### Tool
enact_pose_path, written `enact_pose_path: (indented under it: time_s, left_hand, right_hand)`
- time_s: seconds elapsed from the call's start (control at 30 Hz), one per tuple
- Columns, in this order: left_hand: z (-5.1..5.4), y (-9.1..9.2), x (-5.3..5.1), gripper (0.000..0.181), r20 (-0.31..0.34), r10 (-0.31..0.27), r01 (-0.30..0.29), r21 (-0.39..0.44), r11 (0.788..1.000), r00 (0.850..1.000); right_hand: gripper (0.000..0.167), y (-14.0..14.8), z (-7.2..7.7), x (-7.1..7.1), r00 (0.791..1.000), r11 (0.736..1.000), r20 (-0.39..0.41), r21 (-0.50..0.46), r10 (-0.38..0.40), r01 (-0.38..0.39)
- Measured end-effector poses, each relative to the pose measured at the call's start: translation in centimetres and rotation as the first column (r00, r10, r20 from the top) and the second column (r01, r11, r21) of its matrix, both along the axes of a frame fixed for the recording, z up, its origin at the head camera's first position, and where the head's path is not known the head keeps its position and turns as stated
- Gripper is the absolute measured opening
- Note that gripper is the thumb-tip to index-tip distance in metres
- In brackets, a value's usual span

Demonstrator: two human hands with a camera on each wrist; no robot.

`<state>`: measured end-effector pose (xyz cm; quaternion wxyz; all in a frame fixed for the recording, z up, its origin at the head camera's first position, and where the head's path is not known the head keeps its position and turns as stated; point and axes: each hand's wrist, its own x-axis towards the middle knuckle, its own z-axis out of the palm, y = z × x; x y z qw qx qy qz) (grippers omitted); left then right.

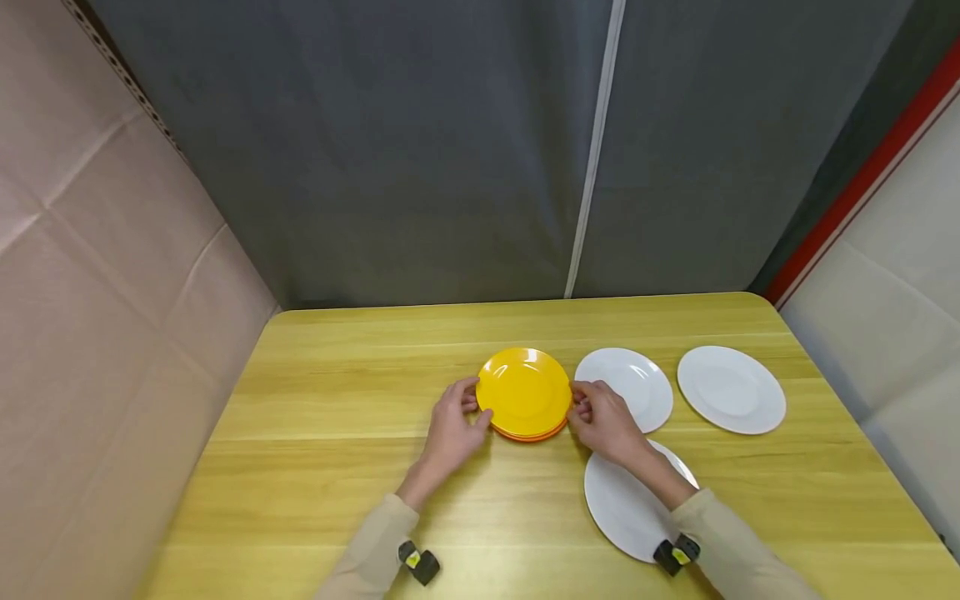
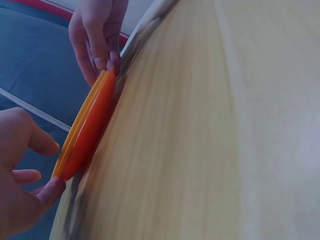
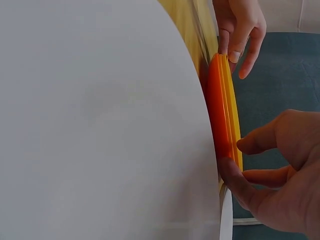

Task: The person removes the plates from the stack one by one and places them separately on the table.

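Note:
A small stack of round plates stands at mid-table in the head view, a yellow plate point(image 1: 524, 393) on top and an orange plate point(image 2: 91, 131) at the bottom. At its left rim my left hand point(image 1: 456, 427) grips the stack between thumb and fingers. On the opposite rim, my right hand point(image 1: 606, 423) pinches the stack. Both wrist views show the stack edge-on, with the thumbs low by the orange underside. How far the fingers reach underneath is hidden.
Three white plates lie on the right: one point(image 1: 637, 392) just beside the stack, another point(image 1: 731, 390) farther right, and a third point(image 1: 626, 508) partly under my right forearm. The wooden table point(image 1: 315, 467) meets a dark curtain point(image 1: 420, 208) at the back.

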<state>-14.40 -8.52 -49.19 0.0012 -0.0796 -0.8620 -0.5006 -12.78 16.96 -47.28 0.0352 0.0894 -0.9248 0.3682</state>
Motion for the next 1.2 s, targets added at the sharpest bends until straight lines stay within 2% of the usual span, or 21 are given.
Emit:
enact_pose_path:
  time_s: [0.17,0.4,0.57,0.73,0.97,1.2]
  left_hand:
    - [0.1,-0.2,0.0,0.049,0.044,0.029,-0.034,0.108,0.994,0.999]
    - [0.3,-0.6,-0.2,0.046,0.118,0.061,-0.086,0.221,0.972,0.991]
    - [0.4,-0.8,-0.4,0.048,0.183,0.077,-0.117,0.221,0.968,0.980]
    - [0.3,-0.9,-0.5,0.041,0.230,0.091,-0.141,0.207,0.968,0.969]
    - [0.1,-1.5,-0.7,0.035,0.308,0.081,-0.174,0.286,0.942,0.948]
    - [0.2,-2.4,-0.7,0.035,0.313,0.085,-0.183,0.300,0.936,0.946]
  right_hand:
    - [0.043,-0.1,0.0,0.0,1.000,1.000,0.001,0.003,-0.004,0.004]
    - [0.042,-0.3,0.0,-0.1,1.000,1.000,-0.021,0.009,-0.002,0.002]
    - [0.042,-0.4,-0.1,-0.2,1.000,1.000,-0.022,0.030,0.009,-0.008]
    - [0.043,-0.6,-0.2,-0.4,1.000,0.998,-0.020,0.063,0.016,-0.015]
    - [0.043,-1.0,-0.1,-0.4,0.999,0.994,-0.036,0.105,0.012,-0.009]
    - [0.044,-1.3,-0.1,-0.4,0.999,0.992,-0.043,0.123,-0.004,0.010]
